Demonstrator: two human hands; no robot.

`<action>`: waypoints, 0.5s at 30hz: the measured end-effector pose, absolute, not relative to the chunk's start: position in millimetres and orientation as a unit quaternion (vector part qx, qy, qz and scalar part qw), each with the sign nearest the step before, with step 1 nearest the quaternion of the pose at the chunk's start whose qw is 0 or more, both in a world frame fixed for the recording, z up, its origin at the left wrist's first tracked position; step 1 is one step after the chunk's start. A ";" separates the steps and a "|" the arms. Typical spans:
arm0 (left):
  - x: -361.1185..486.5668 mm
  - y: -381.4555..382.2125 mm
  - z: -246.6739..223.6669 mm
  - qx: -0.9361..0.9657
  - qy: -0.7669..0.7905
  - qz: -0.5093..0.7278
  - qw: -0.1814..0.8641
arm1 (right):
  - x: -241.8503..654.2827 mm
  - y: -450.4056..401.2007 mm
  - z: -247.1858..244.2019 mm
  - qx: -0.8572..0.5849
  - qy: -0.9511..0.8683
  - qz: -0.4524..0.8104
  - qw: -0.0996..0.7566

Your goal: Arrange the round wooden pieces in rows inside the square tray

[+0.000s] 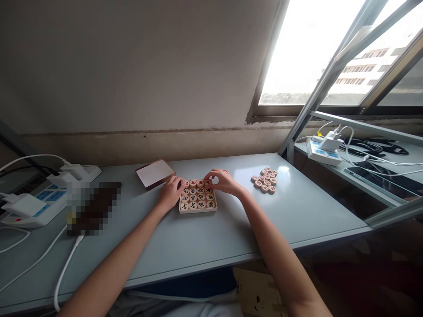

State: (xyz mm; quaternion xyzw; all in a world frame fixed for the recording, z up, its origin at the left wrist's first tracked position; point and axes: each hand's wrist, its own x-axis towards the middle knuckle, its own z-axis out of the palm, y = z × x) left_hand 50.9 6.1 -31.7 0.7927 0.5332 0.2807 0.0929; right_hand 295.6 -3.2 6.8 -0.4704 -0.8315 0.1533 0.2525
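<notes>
A shallow open box [198, 211] sits on the desk in front of me, filled with rows of round wooden xiangqi pieces [201, 198]. Black characters mark the nearer rows, and the far row has red ones. My left hand [170, 193] grips the box at its far left corner, fingers curled over the rim. At the far right corner, my right hand [224, 181] pinches a red-marked xiangqi piece [208, 182] at its place in the far row. The fingers partly cover that piece.
More red-marked pieces [265, 178] lie in a loose cluster on the right of the desk [297, 215]. The box lid [155, 173] lies behind my left hand. Power strips [49, 198] with white cables stand at the left, near a pixelated dark object [95, 209]. A metal post [290, 152] rises at the right.
</notes>
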 end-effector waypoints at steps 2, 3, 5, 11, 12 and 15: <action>50.8 6.3 -31.9 0.792 0.533 0.281 0.093 | 294.9 -3.5 5.8 -0.474 -0.830 0.153 0.251; 50.7 6.4 -31.9 0.793 0.533 0.282 0.093 | 294.2 -3.6 5.6 -0.476 -0.829 0.152 0.250; 50.7 6.5 -32.0 0.793 0.531 0.283 0.093 | 293.0 -4.2 7.3 -0.479 -0.829 0.153 0.245; 50.8 5.7 -31.5 0.794 0.532 0.281 0.089 | 316.2 -8.2 26.8 -0.568 -0.768 0.095 0.280; 50.8 5.6 -31.6 0.794 0.531 0.282 0.088 | 326.8 -9.0 28.6 -0.619 -0.732 0.051 0.280; 50.4 6.0 -32.2 0.795 0.529 0.284 0.088 | 364.3 -10.5 24.4 -0.783 -0.591 -0.063 0.182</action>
